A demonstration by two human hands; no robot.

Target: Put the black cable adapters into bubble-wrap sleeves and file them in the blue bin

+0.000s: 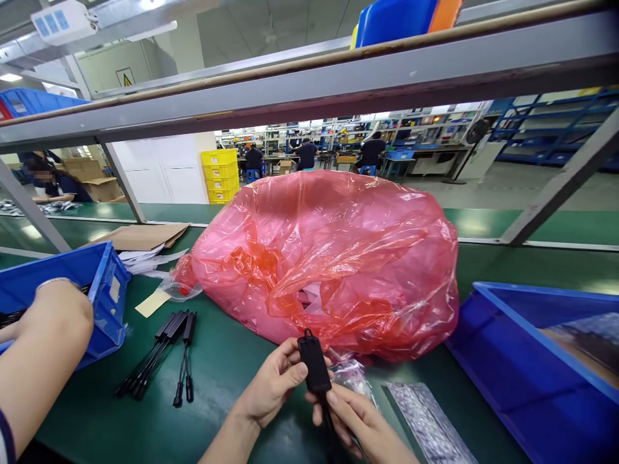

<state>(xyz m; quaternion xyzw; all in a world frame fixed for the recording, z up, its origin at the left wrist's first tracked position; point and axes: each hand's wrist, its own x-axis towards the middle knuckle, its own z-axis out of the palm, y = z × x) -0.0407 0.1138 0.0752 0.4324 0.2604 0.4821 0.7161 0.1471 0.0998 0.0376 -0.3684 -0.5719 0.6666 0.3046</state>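
Presently, a black module (315, 366) is held up in front of the body, both hands being closed on it. By the left hand (278, 388) it is pinched along its side, between thumb and fingers; from that hand it lies at two o'clock. By the right hand (352, 415) its lower end is pinched near the cable (329, 425), thumb laid on top; from there it lies at eleven o'clock. The small loop (308, 333) is pointed to twelve; the cable is run out toward six.

Other bearings are taken from the module. Twelve o'clock: a large red plastic bag (329, 251), bulging on the green tabletop (232, 361); whether it is touched by the module cannot be told. Nine to ten: more black cabled modules (175, 327), laid loosely together and well apart from the left hand. Farther out at ten: a blue bin (112, 303), over which another person's forearm (53, 335) is stretched, a band seen at the wrist. Four: a silvery bubble-wrap strip (428, 419), laid flat. Three: a second blue bin (507, 361), in which wrapped stuff is partly seen.
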